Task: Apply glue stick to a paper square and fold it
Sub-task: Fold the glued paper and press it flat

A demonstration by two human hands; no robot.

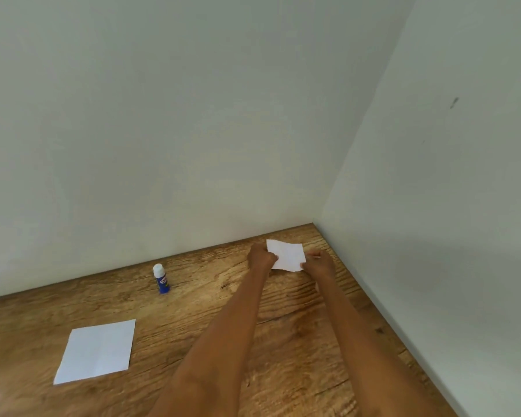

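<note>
A small white folded paper (287, 254) sits near the far right corner of the wooden table (283, 326). My left hand (260, 256) pinches its left edge and my right hand (318, 262) pinches its right edge, both arms stretched forward. A blue glue stick (161, 279) with a white cap stands upright by the back wall, well to the left of my hands. A flat white paper square (97, 351) lies on the table at the near left, untouched.
White walls (433, 206) close the table at the back and on the right, meeting in a corner just beyond the folded paper. Bare wood lies between the glue stick and my arms.
</note>
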